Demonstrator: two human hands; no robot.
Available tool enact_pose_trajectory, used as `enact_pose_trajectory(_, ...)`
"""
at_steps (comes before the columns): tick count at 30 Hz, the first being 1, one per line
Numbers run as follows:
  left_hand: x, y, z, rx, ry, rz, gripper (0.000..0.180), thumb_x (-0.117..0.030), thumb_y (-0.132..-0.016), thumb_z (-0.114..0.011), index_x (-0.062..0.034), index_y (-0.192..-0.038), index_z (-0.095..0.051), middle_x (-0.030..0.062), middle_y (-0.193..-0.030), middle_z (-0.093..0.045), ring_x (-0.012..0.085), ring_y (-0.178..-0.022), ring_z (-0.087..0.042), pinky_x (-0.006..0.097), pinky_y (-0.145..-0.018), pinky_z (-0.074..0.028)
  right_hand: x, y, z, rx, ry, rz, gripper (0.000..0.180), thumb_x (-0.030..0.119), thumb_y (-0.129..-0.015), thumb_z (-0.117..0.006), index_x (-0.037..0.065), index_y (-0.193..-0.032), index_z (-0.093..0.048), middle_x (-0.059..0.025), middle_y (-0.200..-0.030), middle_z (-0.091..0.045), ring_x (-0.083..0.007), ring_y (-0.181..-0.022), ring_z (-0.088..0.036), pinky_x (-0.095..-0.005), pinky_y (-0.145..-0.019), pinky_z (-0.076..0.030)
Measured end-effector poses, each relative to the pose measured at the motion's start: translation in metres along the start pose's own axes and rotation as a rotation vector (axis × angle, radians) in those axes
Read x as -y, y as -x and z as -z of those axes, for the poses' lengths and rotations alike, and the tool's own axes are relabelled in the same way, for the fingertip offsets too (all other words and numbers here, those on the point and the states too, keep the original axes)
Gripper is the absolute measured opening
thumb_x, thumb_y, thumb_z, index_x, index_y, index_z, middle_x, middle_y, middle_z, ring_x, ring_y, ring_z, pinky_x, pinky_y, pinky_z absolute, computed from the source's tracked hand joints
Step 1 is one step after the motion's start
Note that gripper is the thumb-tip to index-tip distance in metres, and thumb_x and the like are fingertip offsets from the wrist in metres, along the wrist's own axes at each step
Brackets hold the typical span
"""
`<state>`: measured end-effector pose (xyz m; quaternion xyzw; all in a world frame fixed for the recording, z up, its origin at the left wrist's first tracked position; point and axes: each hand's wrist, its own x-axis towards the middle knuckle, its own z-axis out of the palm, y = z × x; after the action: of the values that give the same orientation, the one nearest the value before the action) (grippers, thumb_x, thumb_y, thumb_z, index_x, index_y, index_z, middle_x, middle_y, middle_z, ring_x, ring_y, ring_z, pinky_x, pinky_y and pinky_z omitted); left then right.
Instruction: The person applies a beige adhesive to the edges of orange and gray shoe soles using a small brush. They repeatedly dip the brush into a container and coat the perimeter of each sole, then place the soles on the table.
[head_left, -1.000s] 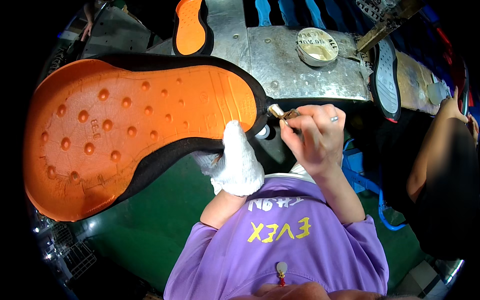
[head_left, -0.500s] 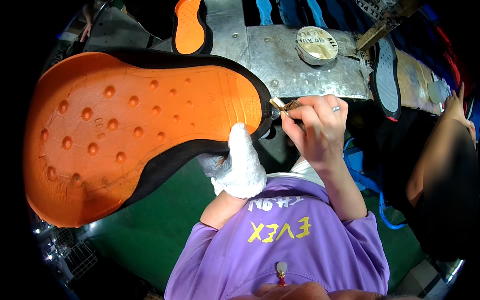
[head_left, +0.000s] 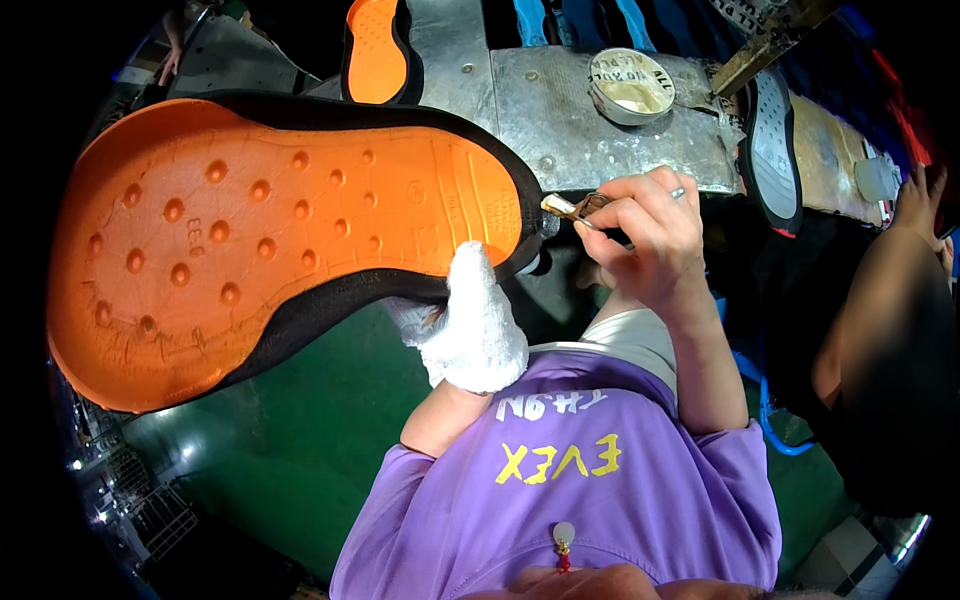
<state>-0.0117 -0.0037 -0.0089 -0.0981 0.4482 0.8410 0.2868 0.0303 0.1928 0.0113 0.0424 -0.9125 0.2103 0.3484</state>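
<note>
A large orange shoe sole (head_left: 330, 200) with a black rim spans the left of the view. Its studded wide end is at the left, and its narrow end points right. My left hand (head_left: 478, 325), in a white knitted glove, grips the near edge by the narrow end, thumb on top and other fingers hidden beneath. My bare right hand (head_left: 650, 235), with a ring, pinches a small brush-like tool (head_left: 578, 208). Its whitish tip is beside the rim at the narrow end; I cannot tell whether it touches.
On the metal bench (head_left: 560, 140) stands a white bowl (head_left: 632, 88) holding pale paste. Another orange sole (head_left: 377, 50) lies at the back, and a grey sole (head_left: 771, 150) lies right, by a wooden post (head_left: 770, 70). A co-worker's arm (head_left: 880, 270) is at far right.
My right hand has moved slightly right with the tool, drawing its tip a little away from the rim. The wide end of the sole has tilted and shifted up in the view.
</note>
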Motion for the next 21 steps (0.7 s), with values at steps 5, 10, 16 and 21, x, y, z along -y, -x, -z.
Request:
enact_pose_trajectory(5,-0.002,-0.001,0.0,0.02,0.022,0.003,0.053,-0.045,-0.103,-0.04,0.0044,-0.112,-0.056,0.0213,-0.089,-0.061,0.0376,-0.073,-0.061,0.047,-0.07,-0.05,-0.002,-0.002,0.016,0.17,-0.108,0.05,0.019,0.013,-0.068,-0.082,0.014,-0.077,-0.066,0.0019,-0.092,-0.066,-0.0184,-0.085,-0.061,-0.0368,-0.089,-0.041)
enact_pose_trajectory(10,-0.003,-0.003,0.0,0.018,0.05,0.011,0.052,-0.044,-0.104,-0.039,0.0046,-0.112,-0.055,0.022,-0.089,-0.061,0.0387,-0.073,-0.061,0.048,-0.071,-0.051,-0.006,0.008,0.022,0.21,-0.178,0.052,0.02,0.013,-0.067,-0.083,0.015,-0.079,-0.066,0.0027,-0.092,-0.066,-0.0177,-0.085,-0.061,-0.0368,-0.09,-0.04)
enact_pose_trajectory(16,0.004,-0.009,0.013,0.049,0.029,-0.054,0.053,-0.044,-0.104,-0.038,0.0051,-0.112,-0.055,0.0218,-0.088,-0.061,0.0378,-0.073,-0.061,0.047,-0.069,-0.051,0.001,0.015,0.02,0.089,-0.164,-0.029,0.02,0.015,-0.069,-0.084,0.017,-0.08,-0.067,0.0032,-0.094,-0.066,-0.0186,-0.085,-0.061,-0.0367,-0.09,-0.04)
enact_pose_trajectory(21,0.002,-0.003,0.006,0.057,-0.003,-0.034,0.056,-0.048,-0.103,-0.039,0.0046,-0.112,-0.055,0.021,-0.087,-0.06,0.0372,-0.072,-0.061,0.046,-0.068,-0.051,0.009,0.012,0.011,0.043,-0.066,-0.043,0.02,0.015,-0.068,-0.085,0.016,-0.078,-0.068,0.0019,-0.093,-0.067,-0.0194,-0.085,-0.062,-0.0375,-0.088,-0.041)
